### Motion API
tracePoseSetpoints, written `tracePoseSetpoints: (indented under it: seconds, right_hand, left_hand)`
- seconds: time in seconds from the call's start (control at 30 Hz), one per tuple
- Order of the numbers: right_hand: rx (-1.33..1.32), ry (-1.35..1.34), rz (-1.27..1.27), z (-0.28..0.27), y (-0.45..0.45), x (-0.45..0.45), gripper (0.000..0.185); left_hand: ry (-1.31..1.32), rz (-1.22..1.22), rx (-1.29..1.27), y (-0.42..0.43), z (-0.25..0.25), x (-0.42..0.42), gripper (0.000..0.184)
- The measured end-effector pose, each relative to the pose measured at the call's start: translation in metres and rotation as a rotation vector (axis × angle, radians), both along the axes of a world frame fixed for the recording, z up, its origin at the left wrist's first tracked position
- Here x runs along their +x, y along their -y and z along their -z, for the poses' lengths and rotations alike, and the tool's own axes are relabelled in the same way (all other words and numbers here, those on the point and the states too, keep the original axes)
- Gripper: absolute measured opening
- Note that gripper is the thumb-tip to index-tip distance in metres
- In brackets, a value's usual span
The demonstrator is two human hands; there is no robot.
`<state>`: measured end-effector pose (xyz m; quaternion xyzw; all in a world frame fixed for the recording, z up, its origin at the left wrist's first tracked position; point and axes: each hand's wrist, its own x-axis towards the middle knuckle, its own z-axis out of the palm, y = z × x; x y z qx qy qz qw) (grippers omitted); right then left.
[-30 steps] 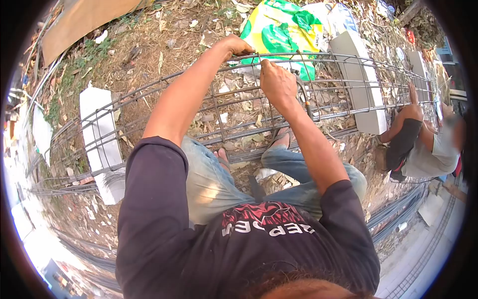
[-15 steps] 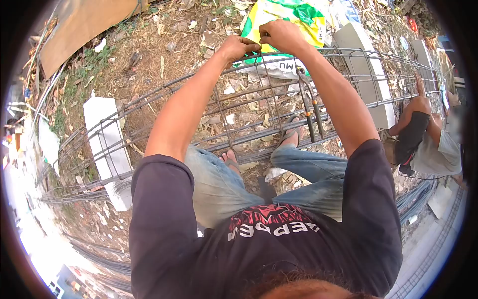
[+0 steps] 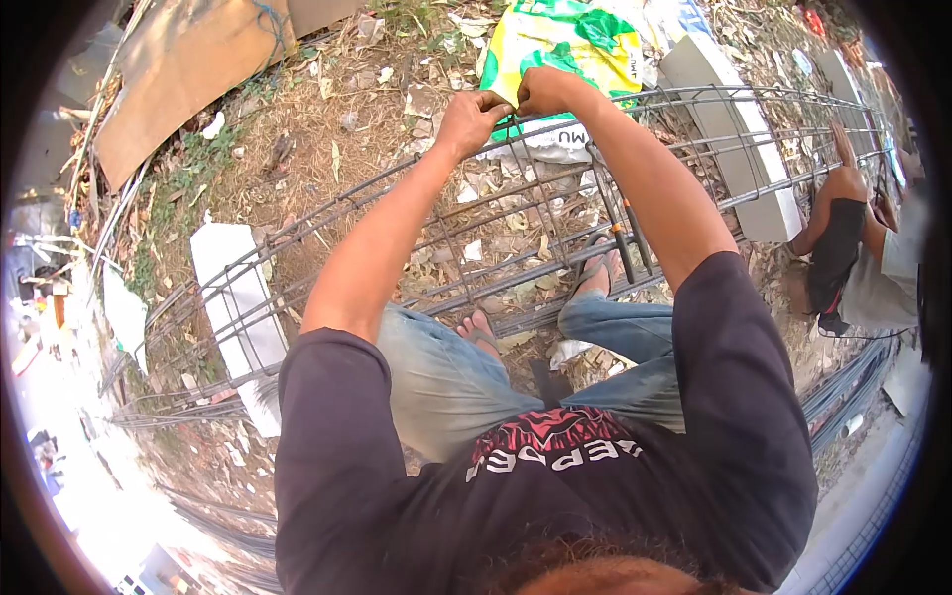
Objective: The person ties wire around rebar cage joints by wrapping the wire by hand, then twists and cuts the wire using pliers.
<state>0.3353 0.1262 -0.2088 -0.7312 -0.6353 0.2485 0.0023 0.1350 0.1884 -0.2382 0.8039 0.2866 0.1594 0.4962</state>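
Note:
A long steel rebar cage [image 3: 540, 213] runs from left to right in front of me. At its far top bar, my left hand [image 3: 474, 117] has its fingers pinched together close to a bar joint. Beside it my right hand [image 3: 547, 91] is closed too, its fingertips almost touching the left ones. What lies between the fingertips is too small to make out. Pliers with orange-and-black handles [image 3: 620, 238] hang on the cage below my right forearm. Behind the hands lies a green, yellow and white sack [image 3: 565, 50].
Pale blocks support the cage, one on the left [image 3: 233, 288] and another on the right [image 3: 739, 139]. A co-worker [image 3: 863, 248] sits at the far right with a hand near the cage. Brown boards [image 3: 188, 79] lie at the upper left, and rebar bundles at the lower right.
My right hand has gone from beside the pliers to the top bar, meeting my left hand there. The pliers now hang on the cage. The view has shifted somewhat.

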Motion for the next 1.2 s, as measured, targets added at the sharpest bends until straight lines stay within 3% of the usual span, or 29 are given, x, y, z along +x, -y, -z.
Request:
tracePoseSetpoints:
  seconds: [0.17, 0.27, 0.37, 0.4, 0.47, 0.57, 0.7, 0.8, 0.83, 0.97, 1.07, 1.2]
  right_hand:
    - [0.054, 0.218, -0.008, -0.038, 0.022, -0.021, 0.027]
    - [0.534, 0.018, 0.078, -0.030, 0.029, -0.021, 0.020]
    - [0.444, 0.067, -0.008, -0.105, 0.076, -0.060, 0.020]
    - [0.299, 0.151, -0.076, -0.106, 0.088, -0.069, 0.021]
    - [0.006, 0.321, -0.200, -0.100, 0.107, -0.080, 0.022]
    - [-0.014, 0.278, -0.135, -0.040, 0.110, -0.064, 0.031]
    - [0.028, 0.370, -0.003, -0.012, 0.102, -0.064, 0.052]
    - [0.040, 0.354, -0.041, -0.006, 0.103, -0.057, 0.049]
    - [0.002, 0.239, 0.018, -0.009, 0.098, -0.056, 0.040]
    - [0.358, 0.302, 0.083, -0.026, 0.104, -0.072, 0.024]
    - [0.444, 0.401, 0.028, -0.023, 0.097, -0.069, 0.022]
    - [0.378, 0.280, -0.009, -0.063, 0.077, -0.053, 0.013]
  left_hand:
    - [-0.023, 0.061, 0.019, 0.000, -0.004, 0.001, 0.028]
    - [-0.002, 0.044, 0.078, 0.004, -0.004, 0.005, 0.025]
    - [-0.039, 0.065, 0.045, -0.002, 0.002, 0.006, 0.027]
    - [-0.050, 0.077, 0.031, -0.003, 0.005, 0.008, 0.028]
    - [-0.035, 0.079, -0.005, -0.002, 0.004, 0.008, 0.029]
    - [-0.060, 0.077, 0.011, -0.004, 0.006, 0.010, 0.029]
    - [0.044, 0.041, 0.032, -0.004, 0.015, 0.010, 0.029]
    - [-0.032, 0.077, -0.032, -0.007, 0.012, 0.011, 0.028]
    - [-0.067, 0.084, -0.045, -0.007, 0.009, 0.010, 0.028]
    - [-0.006, 0.062, -0.009, -0.003, 0.000, 0.000, 0.031]
    - [-0.028, 0.039, 0.000, 0.009, -0.014, -0.005, 0.032]
    - [0.031, 0.092, 0.151, 0.011, -0.006, -0.012, 0.032]
